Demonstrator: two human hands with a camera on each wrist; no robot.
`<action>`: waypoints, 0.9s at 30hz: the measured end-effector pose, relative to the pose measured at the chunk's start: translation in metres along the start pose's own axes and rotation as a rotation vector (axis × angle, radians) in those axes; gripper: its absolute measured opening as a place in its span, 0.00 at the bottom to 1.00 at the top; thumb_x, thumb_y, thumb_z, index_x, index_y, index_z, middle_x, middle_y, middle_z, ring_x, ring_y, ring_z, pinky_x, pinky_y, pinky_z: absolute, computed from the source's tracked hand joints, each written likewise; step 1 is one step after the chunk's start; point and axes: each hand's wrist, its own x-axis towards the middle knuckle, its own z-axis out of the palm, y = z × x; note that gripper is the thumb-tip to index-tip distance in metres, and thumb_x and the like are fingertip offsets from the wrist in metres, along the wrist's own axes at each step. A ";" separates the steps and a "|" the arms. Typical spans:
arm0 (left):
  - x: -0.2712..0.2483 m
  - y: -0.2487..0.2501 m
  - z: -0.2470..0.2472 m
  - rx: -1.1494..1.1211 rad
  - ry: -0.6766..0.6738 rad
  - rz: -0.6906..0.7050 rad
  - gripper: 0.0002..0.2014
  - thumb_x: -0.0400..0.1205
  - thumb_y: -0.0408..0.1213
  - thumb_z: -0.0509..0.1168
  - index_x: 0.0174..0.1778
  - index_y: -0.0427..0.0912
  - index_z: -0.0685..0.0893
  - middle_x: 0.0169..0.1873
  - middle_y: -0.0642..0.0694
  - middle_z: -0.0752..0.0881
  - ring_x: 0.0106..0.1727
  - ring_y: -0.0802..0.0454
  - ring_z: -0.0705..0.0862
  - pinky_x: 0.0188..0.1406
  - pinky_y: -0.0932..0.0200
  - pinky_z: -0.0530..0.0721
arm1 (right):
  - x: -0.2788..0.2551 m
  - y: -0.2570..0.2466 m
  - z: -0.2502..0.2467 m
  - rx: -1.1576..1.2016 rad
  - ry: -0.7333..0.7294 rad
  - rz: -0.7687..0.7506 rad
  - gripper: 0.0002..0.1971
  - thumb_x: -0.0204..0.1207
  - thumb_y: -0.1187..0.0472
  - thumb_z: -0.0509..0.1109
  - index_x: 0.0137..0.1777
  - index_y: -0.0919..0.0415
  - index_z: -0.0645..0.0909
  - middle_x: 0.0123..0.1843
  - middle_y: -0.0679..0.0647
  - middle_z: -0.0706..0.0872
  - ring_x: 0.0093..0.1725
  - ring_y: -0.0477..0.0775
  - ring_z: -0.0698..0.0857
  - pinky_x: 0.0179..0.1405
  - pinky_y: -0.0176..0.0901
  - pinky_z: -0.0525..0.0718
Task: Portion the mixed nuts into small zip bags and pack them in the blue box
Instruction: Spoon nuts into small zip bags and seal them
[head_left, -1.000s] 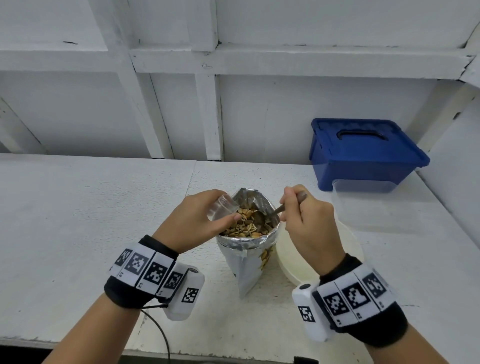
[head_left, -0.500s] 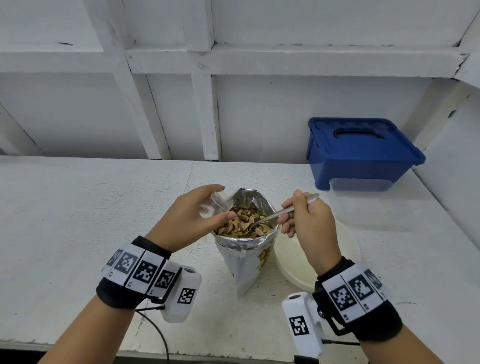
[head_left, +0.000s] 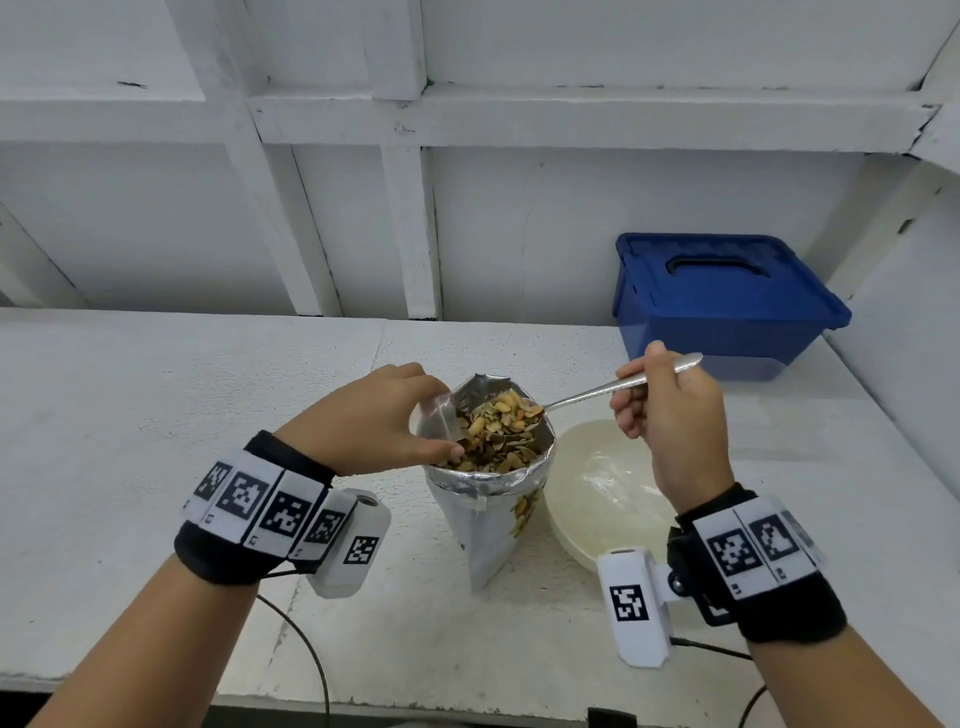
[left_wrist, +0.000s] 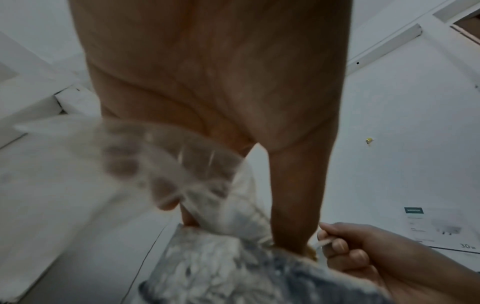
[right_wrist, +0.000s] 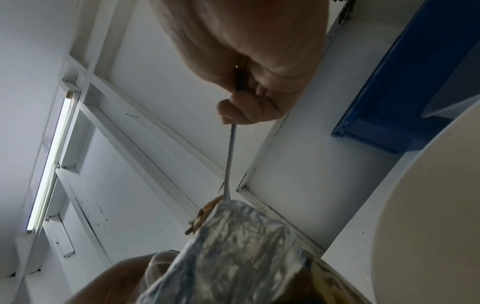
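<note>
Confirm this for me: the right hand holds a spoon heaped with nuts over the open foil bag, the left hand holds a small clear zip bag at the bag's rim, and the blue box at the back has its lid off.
One thing is wrong: the blue box has its lid on, handle recess showing on top, as the head view shows. The rest stands: the right hand holds the spoon of nuts over the foil bag, and the left hand holds the zip bag at its rim.

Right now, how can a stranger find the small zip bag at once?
Find the foil nut pouch standing mid-table, left of the cream bowl. At its left rim, the left hand pinches the small zip bag: it alone is clear.
</note>
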 end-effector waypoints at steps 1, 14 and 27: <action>0.001 0.002 0.000 0.010 0.001 0.003 0.31 0.73 0.61 0.66 0.69 0.48 0.75 0.50 0.58 0.73 0.52 0.60 0.70 0.45 0.66 0.68 | 0.001 -0.001 0.000 0.012 0.000 -0.003 0.19 0.86 0.55 0.53 0.37 0.62 0.77 0.19 0.50 0.80 0.19 0.44 0.76 0.17 0.33 0.72; 0.017 0.013 0.017 -0.139 0.085 0.070 0.40 0.64 0.70 0.62 0.66 0.46 0.78 0.45 0.57 0.75 0.48 0.59 0.73 0.43 0.72 0.70 | 0.003 -0.010 0.021 -0.004 -0.147 -0.027 0.19 0.85 0.55 0.54 0.36 0.62 0.77 0.20 0.50 0.80 0.19 0.44 0.76 0.18 0.33 0.72; 0.008 0.022 0.033 -0.326 0.199 0.001 0.43 0.64 0.65 0.70 0.70 0.48 0.65 0.50 0.54 0.79 0.49 0.55 0.81 0.48 0.57 0.82 | -0.015 -0.036 0.041 -0.266 -0.261 -0.628 0.13 0.84 0.56 0.58 0.41 0.59 0.78 0.24 0.47 0.81 0.23 0.40 0.81 0.26 0.27 0.78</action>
